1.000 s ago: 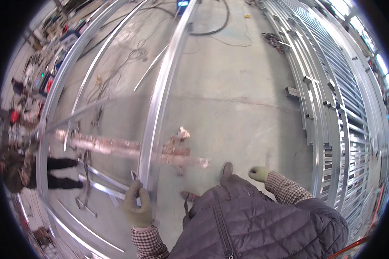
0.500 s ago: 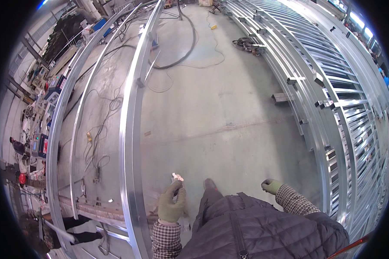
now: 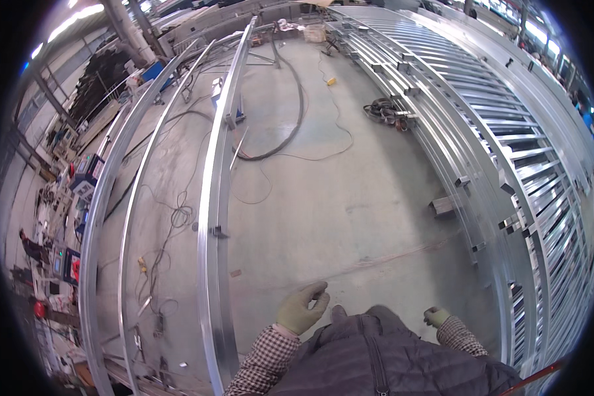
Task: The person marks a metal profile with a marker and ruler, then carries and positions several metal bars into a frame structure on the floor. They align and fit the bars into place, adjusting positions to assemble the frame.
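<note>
Far left of the bright beam, a person (image 3: pixel 33 248) in dark clothing shows small beside a machine (image 3: pixel 66 264) with a lit screen. Coming in toward the beam, there's a broad grey metal outer rail (image 3: pixel 89 277), straight-edged but bowed by the lens, then a slimmer thin rail (image 3: pixel 123 277). Between that and the beam, loose cables (image 3: pixel 181 214) loop across the smooth grey floor (image 3: pixel 310 218), with a yellow connector (image 3: pixel 142 265) among them.

And here's the bright beam (image 3: pixel 211 277) itself: long, flat-faced, shiny metal, a small bracket (image 3: pixel 218 231) jutting from its side. Right of it, well up the floor, a thick black hose (image 3: pixel 301 105) curves away.

Just right of the beam's near end, the left grip (image 3: pixel 301 309), in a pale green knit glove, has thumb and fingers apart, floor showing between them; the beam lies to its left, clear of the fingers. The checked sleeve (image 3: pixel 270 356) reaches across beside that near end, partly in the way of it. Further right, past the dark quilted jacket (image 3: pixel 350 350), the right grip (image 3: pixel 435 317) hangs with fingers curled; whether they meet, one cannot tell.

Farthest right of the beam: a tangled coil (image 3: pixel 384 113), a short metal block (image 3: pixel 443 207), stacked square tubes (image 3: pixel 435 142) and a slatted metal panel (image 3: pixel 525 138).
</note>
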`<state>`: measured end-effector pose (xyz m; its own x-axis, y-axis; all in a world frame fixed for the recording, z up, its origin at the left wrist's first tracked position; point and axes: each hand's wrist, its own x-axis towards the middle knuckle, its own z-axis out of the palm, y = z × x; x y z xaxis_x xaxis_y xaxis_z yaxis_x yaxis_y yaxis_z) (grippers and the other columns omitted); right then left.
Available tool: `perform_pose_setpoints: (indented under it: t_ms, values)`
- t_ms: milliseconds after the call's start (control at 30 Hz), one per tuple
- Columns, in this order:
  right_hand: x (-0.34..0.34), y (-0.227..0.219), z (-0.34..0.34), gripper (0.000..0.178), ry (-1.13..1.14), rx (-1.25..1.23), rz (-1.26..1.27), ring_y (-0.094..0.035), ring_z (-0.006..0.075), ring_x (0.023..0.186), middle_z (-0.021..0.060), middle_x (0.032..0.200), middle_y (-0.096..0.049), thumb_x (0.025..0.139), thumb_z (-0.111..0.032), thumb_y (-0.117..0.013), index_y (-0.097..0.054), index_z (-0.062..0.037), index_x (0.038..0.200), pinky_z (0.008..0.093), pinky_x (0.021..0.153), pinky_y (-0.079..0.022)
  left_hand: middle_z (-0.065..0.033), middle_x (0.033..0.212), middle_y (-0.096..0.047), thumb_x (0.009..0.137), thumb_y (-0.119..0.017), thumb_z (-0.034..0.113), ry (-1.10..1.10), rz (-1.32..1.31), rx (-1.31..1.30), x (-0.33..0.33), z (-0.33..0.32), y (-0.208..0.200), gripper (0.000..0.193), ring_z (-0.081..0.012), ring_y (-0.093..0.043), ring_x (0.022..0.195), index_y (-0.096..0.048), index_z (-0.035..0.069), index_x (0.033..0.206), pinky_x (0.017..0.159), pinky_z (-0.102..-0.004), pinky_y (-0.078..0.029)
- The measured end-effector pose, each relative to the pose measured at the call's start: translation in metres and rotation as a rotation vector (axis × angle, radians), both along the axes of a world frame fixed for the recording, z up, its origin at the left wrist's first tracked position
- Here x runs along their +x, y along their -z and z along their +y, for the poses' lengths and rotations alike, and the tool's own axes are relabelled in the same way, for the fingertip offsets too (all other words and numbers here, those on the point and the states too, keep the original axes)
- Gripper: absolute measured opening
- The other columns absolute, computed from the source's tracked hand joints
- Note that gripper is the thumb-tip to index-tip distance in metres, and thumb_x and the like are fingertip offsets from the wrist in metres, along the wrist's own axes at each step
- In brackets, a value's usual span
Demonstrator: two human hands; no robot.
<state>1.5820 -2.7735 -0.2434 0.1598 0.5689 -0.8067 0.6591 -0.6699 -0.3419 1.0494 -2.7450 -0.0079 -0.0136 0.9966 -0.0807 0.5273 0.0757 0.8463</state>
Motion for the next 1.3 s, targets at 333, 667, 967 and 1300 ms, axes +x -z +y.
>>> perform_pose_setpoints:
  t_ms: [333, 667, 967, 1300]
  values:
    - [-0.103, 0.054, 0.169, 0.046, -0.049, -0.118, 0.137, -0.078, 0.0207, 0.097, 0.0133, 0.110, -0.083, 0.100, -0.036, -0.066, -0.076, -0.0015, 0.129, 0.0377, 0.081, -0.060, -0.0210, 0.134, -0.077, 0.106, -0.070, 0.029, 0.137, 0.006, -0.429, -0.048, 0.170, 0.030, 0.049, -0.0294, -0.075, 0.124, -0.068, 0.000, 0.145, 0.108, -0.0387, -0.057]
    - [-0.150, 0.044, 0.503, 0.041, -0.209, -0.122, 0.074, -0.078, 0.0194, 0.086, 0.0106, 0.104, -0.082, 0.103, -0.033, -0.065, -0.074, -0.0014, 0.127, 0.0375, 0.073, -0.062, -0.0175, 0.128, -0.079, 0.107, -0.071, 0.019, -0.244, -0.071, -0.190, -0.113, 0.375, 0.024, 0.038, -0.0223, -0.076, 0.117, -0.071, -0.003, 0.139, 0.102, -0.0346, -0.059]
    - [-0.265, 0.004, 0.778, 0.045, -0.176, 0.022, 0.080, -0.077, 0.0200, 0.081, 0.0099, 0.097, -0.082, 0.106, -0.044, -0.057, -0.075, -0.0035, 0.115, 0.0377, 0.070, -0.060, -0.0136, 0.110, -0.082, 0.113, -0.063, 0.023, -0.477, -0.235, -0.263, -0.186, 0.556, 0.016, 0.037, -0.0176, -0.078, 0.095, -0.073, -0.006, 0.133, 0.087, -0.0313, -0.062]
    - [-0.347, -0.009, 0.892, 0.049, 0.085, -0.117, 0.168, -0.079, 0.0245, 0.085, 0.0139, 0.101, -0.082, 0.110, -0.047, -0.057, -0.072, -0.0002, 0.111, 0.0421, 0.075, -0.064, -0.0140, 0.108, -0.083, 0.109, -0.071, 0.021, -0.238, -0.148, -0.003, -0.314, 0.847, -0.010, 0.031, -0.0188, -0.078, 0.100, -0.077, -0.004, 0.126, 0.089, -0.0315, -0.061]
